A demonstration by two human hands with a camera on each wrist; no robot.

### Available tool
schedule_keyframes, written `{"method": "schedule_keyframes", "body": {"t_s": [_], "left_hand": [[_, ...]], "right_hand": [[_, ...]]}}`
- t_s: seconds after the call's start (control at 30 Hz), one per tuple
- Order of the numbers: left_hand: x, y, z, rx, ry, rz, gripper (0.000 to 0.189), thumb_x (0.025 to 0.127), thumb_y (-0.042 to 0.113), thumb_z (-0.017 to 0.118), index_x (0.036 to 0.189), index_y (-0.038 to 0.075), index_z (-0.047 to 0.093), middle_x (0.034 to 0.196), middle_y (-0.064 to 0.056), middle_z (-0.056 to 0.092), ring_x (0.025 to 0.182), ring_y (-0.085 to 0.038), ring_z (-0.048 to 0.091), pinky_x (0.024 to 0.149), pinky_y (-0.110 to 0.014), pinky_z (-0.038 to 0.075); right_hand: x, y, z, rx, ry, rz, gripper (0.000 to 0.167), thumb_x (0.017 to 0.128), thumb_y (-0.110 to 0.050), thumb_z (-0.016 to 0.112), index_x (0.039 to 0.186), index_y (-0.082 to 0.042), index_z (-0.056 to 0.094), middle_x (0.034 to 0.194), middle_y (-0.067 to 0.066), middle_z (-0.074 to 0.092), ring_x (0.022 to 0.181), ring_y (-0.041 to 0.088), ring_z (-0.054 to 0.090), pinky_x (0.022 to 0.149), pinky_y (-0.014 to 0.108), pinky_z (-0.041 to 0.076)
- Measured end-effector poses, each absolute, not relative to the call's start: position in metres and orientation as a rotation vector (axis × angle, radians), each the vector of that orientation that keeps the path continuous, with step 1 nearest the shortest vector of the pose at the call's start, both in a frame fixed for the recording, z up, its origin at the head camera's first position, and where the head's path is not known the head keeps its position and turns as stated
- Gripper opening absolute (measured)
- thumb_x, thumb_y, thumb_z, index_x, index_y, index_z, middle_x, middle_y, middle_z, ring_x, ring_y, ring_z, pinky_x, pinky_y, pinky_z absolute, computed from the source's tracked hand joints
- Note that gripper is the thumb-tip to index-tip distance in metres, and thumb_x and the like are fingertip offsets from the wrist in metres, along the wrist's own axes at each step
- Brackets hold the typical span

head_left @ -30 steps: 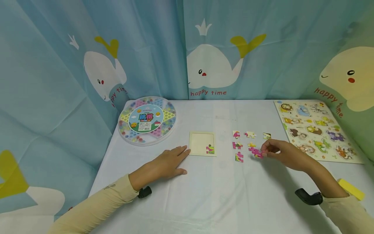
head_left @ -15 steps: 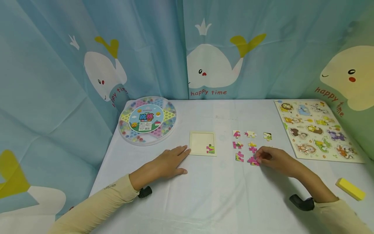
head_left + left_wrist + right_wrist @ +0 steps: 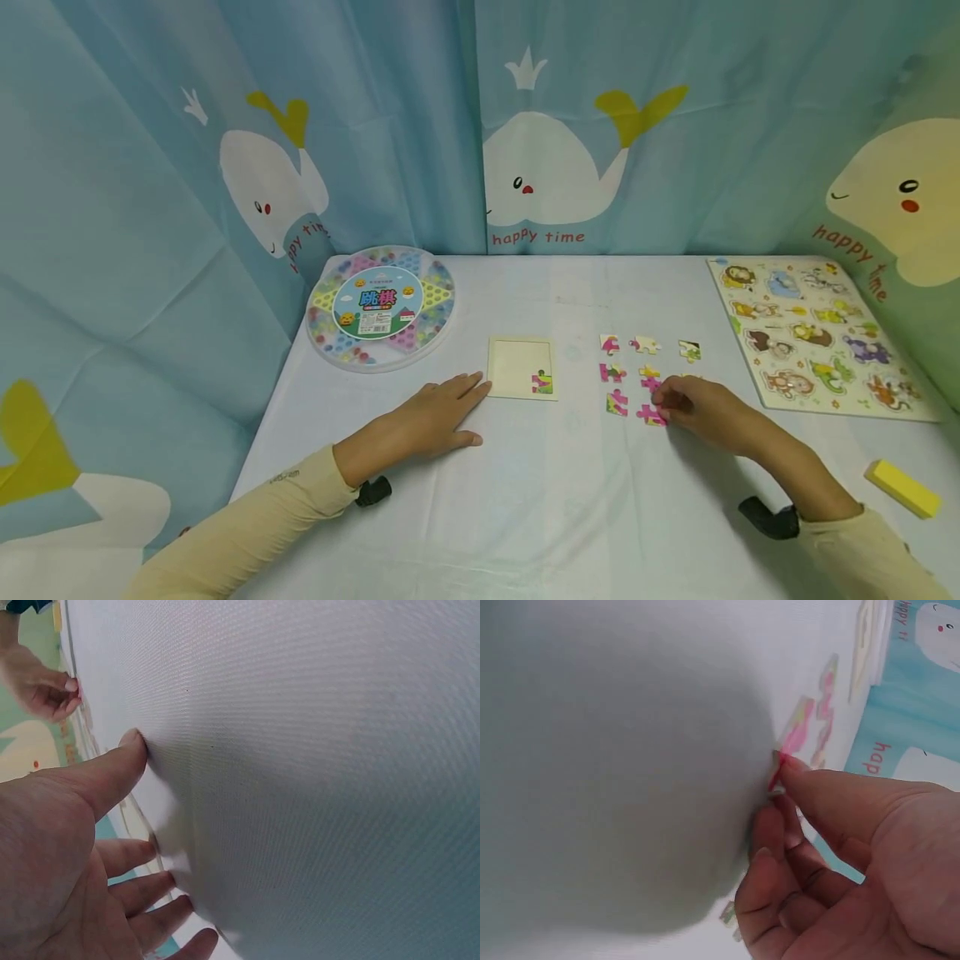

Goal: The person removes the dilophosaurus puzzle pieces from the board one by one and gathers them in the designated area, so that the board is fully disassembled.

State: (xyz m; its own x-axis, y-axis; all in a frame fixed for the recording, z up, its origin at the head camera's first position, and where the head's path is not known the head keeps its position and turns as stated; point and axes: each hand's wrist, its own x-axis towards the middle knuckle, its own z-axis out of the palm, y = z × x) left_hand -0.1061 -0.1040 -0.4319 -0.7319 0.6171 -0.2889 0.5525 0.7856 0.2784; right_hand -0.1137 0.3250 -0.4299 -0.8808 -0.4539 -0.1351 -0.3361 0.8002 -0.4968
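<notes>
My left hand point(image 3: 431, 421) lies flat on the white table, fingers spread, fingertips right at the lower left corner of a small square puzzle tray point(image 3: 513, 362). One pink-and-green jigsaw piece point(image 3: 542, 382) sits in the tray's lower right corner. Farther right, my right hand point(image 3: 701, 408) pinches a pink jigsaw piece point(image 3: 648, 415) between thumb and fingers, low over the cloth. The right wrist view shows that pink piece point(image 3: 776, 772) edge-on at the thumb tip. Loose jigsaw pieces, among them a pink-and-green one point(image 3: 617, 402) and a pink-and-yellow one point(image 3: 649, 377), lie around it in rough rows.
A round Chinese checkers box point(image 3: 378, 308) stands at the back left. An animal peg puzzle board point(image 3: 817, 333) lies at the back right, with a yellow block point(image 3: 902, 488) nearer the front. A whale-print curtain point(image 3: 420, 125) hangs behind the table.
My right hand has brought the pink jigsaw piece down and slightly left, to below the pink-and-yellow piece. During the last half second it has hardly moved. My left hand stays put.
</notes>
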Motion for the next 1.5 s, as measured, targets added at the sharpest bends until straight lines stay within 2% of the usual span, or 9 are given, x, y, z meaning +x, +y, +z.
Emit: {"method": "schedule_keyframes", "body": {"t_s": [0.23,0.4,0.53,0.63,0.87,1.1,1.5], "left_hand": [[-0.106,-0.104,-0.432,0.886,2.61,0.247,0.086,0.102,0.05,0.067,0.168,0.012,0.028,0.174,-0.011,0.027,0.159,-0.032,0.03,0.121,-0.055,0.037],[-0.106,-0.103,-0.43,0.881,2.607,0.254,0.086,0.102,0.049,0.067,0.168,0.012,0.028,0.174,-0.011,0.027,0.159,-0.033,0.029,0.121,-0.055,0.036],[-0.106,-0.103,-0.43,0.882,2.606,0.278,0.084,0.102,0.048,0.068,0.168,0.011,0.029,0.174,-0.012,0.028,0.159,-0.034,0.03,0.121,-0.056,0.037],[-0.106,-0.102,-0.43,0.882,2.605,0.283,0.084,0.102,0.047,0.068,0.167,0.011,0.03,0.174,-0.012,0.028,0.159,-0.035,0.03,0.121,-0.056,0.037],[-0.106,-0.102,-0.429,0.885,2.612,0.265,0.084,0.102,0.048,0.067,0.167,0.01,0.03,0.173,-0.012,0.029,0.158,-0.035,0.032,0.12,-0.056,0.038],[-0.106,-0.102,-0.429,0.888,2.618,0.256,0.083,0.103,0.048,0.067,0.167,0.01,0.03,0.173,-0.012,0.028,0.158,-0.034,0.031,0.12,-0.056,0.038],[-0.105,-0.104,-0.429,0.893,2.612,0.29,0.083,0.102,0.047,0.067,0.167,0.011,0.03,0.173,-0.013,0.029,0.159,-0.034,0.031,0.121,-0.057,0.037]], "right_hand": [[-0.124,0.317,-0.418,-0.646,2.717,-0.696,0.013,0.096,-0.002,0.073,0.107,-0.002,0.067,0.096,0.002,0.064,0.087,0.014,0.058,0.071,0.03,0.051],[-0.134,0.286,-0.408,-0.654,2.706,-0.764,0.023,0.097,-0.004,0.072,0.118,0.003,0.065,0.106,0.011,0.068,0.094,0.021,0.063,0.077,0.037,0.056],[-0.14,0.253,-0.404,-0.629,2.671,-0.816,0.034,0.099,-0.004,0.07,0.13,0.007,0.061,0.12,0.019,0.067,0.102,0.027,0.065,0.084,0.042,0.056],[-0.144,0.23,-0.408,-0.657,2.666,-0.826,0.038,0.1,-0.003,0.07,0.135,0.008,0.059,0.123,0.021,0.065,0.105,0.031,0.065,0.088,0.045,0.056],[-0.151,0.192,-0.424,-0.801,2.701,-0.796,0.036,0.098,-0.001,0.072,0.132,0.006,0.061,0.119,0.02,0.063,0.105,0.033,0.066,0.093,0.049,0.057],[-0.153,0.174,-0.435,-0.703,2.682,-0.726,0.032,0.1,-0.008,0.073,0.128,0.003,0.062,0.12,0.02,0.06,0.104,0.029,0.061,0.092,0.046,0.055],[-0.151,0.171,-0.431,-0.666,2.679,-0.724,0.025,0.099,-0.005,0.073,0.12,0.002,0.06,0.116,0.017,0.059,0.101,0.027,0.059,0.091,0.046,0.054]]}}
